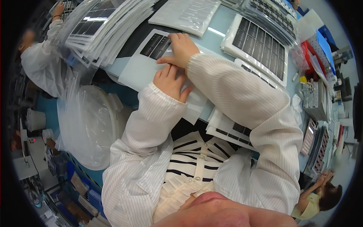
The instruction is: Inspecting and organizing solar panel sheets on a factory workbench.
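On the table in front of me lies a white sheet [132, 70] with two black rectangular label panels [155, 46] near its far end. My right hand [182, 50] rests on the sheet at the right side of the panels, fingers bent and thumb stretched to the left. Just nearer to me, my left hand [169, 81] lies on the sheet with its fingertips close under the right thumb. Its own thumb stands apart from the fingers. Neither hand shows anything gripped. The right hand and sleeve hide part of the sheet.
Stacked sheets in clear film [94, 32] rise at the far left, with a white packet [185, 15] beyond. At right lies a stack of black-panelled sheets [259, 47]. A plastic-lined bin [89, 125] stands left. Other people work at far left and lower right.
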`<action>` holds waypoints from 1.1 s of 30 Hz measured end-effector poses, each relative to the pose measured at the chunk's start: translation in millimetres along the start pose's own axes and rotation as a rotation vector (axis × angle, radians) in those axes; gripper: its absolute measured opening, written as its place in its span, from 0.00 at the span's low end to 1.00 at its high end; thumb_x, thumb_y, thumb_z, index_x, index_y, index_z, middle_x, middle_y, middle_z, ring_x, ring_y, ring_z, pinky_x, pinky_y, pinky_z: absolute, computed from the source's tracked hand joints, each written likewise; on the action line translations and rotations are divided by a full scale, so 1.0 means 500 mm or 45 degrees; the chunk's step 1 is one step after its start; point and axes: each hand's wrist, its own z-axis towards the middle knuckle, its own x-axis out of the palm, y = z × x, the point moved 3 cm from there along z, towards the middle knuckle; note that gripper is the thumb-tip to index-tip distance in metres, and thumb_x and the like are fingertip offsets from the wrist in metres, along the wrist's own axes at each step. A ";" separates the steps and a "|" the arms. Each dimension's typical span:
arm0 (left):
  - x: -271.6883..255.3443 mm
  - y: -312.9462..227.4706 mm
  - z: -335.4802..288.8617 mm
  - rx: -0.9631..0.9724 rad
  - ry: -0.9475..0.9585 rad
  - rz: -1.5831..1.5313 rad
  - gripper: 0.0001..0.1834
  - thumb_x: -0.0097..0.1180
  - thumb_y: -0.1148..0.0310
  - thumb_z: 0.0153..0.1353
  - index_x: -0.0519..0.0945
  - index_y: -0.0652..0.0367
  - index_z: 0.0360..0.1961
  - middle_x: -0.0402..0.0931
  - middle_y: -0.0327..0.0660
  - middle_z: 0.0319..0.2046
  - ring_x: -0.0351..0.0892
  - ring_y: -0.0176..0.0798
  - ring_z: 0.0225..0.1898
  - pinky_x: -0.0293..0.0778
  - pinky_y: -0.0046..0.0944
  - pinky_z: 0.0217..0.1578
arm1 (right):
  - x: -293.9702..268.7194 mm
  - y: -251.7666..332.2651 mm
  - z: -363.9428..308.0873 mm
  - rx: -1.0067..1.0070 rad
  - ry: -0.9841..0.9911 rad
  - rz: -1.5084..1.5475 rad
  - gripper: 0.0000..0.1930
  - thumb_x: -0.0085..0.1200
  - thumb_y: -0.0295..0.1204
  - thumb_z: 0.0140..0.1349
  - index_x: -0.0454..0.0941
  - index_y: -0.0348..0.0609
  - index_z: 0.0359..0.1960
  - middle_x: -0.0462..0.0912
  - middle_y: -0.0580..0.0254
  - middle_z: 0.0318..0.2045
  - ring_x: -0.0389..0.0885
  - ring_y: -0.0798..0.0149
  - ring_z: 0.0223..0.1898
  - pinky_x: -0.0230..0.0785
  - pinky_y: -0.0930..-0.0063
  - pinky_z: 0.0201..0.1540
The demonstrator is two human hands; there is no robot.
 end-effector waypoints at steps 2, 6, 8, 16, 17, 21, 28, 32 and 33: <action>0.008 0.002 -0.005 -0.026 -0.032 0.012 0.24 0.53 0.58 0.51 0.72 0.60 0.47 0.64 0.51 0.47 0.60 0.48 0.53 0.59 0.45 0.50 | 0.011 -0.001 0.007 -0.013 -0.031 -0.035 0.45 0.67 0.48 0.32 0.63 0.36 0.52 0.68 0.52 0.48 0.63 0.54 0.52 0.59 0.68 0.54; 0.013 0.003 -0.005 -0.063 -0.040 0.023 0.25 0.53 0.55 0.52 0.72 0.60 0.47 0.64 0.50 0.47 0.61 0.47 0.52 0.60 0.43 0.49 | 0.021 -0.005 0.012 -0.095 -0.075 -0.042 0.45 0.68 0.46 0.31 0.64 0.35 0.52 0.68 0.51 0.47 0.63 0.54 0.52 0.58 0.69 0.55; 0.011 0.002 -0.004 -0.075 -0.037 0.016 0.24 0.53 0.55 0.52 0.73 0.60 0.46 0.65 0.50 0.47 0.61 0.47 0.52 0.60 0.42 0.49 | 0.028 -0.006 0.012 -0.099 -0.059 0.015 0.44 0.68 0.46 0.31 0.64 0.35 0.51 0.68 0.51 0.48 0.63 0.54 0.52 0.58 0.69 0.56; 0.005 -0.002 0.000 -0.087 -0.027 -0.037 0.21 0.54 0.58 0.52 0.75 0.62 0.43 0.68 0.51 0.44 0.64 0.47 0.50 0.60 0.43 0.48 | 0.030 -0.007 0.014 -0.182 -0.076 0.070 0.44 0.67 0.49 0.31 0.66 0.35 0.50 0.69 0.51 0.48 0.64 0.55 0.52 0.60 0.69 0.55; 0.005 -0.003 0.000 -0.098 -0.033 -0.050 0.21 0.54 0.59 0.51 0.75 0.62 0.43 0.68 0.51 0.44 0.64 0.47 0.50 0.61 0.43 0.48 | 0.027 -0.006 0.014 -0.183 -0.056 0.022 0.43 0.66 0.50 0.32 0.67 0.35 0.49 0.70 0.52 0.47 0.65 0.56 0.52 0.60 0.70 0.55; 0.003 -0.006 0.001 -0.107 -0.026 -0.056 0.21 0.54 0.60 0.52 0.74 0.62 0.44 0.68 0.51 0.44 0.65 0.46 0.49 0.61 0.43 0.48 | 0.030 -0.006 0.018 -0.283 -0.135 -0.136 0.34 0.62 0.53 0.37 0.74 0.35 0.38 0.74 0.55 0.41 0.67 0.59 0.49 0.65 0.71 0.50; 0.007 -0.008 0.000 -0.106 0.001 -0.032 0.22 0.54 0.59 0.52 0.73 0.62 0.45 0.67 0.51 0.45 0.65 0.46 0.49 0.61 0.42 0.48 | 0.026 0.001 0.024 -0.342 -0.062 -0.355 0.29 0.58 0.54 0.43 0.77 0.36 0.32 0.78 0.58 0.30 0.73 0.60 0.40 0.68 0.70 0.46; 0.011 -0.006 -0.003 -0.113 -0.010 -0.038 0.22 0.53 0.59 0.52 0.73 0.60 0.46 0.66 0.51 0.46 0.63 0.46 0.51 0.59 0.44 0.50 | 0.016 0.008 0.023 -0.747 -0.241 -0.486 0.20 0.54 0.48 0.49 0.78 0.41 0.26 0.78 0.64 0.25 0.75 0.63 0.36 0.70 0.73 0.37; 0.014 -0.005 -0.004 -0.114 0.000 -0.023 0.23 0.53 0.59 0.52 0.73 0.59 0.47 0.65 0.51 0.48 0.63 0.46 0.52 0.59 0.44 0.50 | 0.010 0.017 0.016 -0.940 -0.368 -0.463 0.16 0.54 0.45 0.50 0.78 0.43 0.24 0.78 0.66 0.24 0.75 0.65 0.36 0.70 0.74 0.34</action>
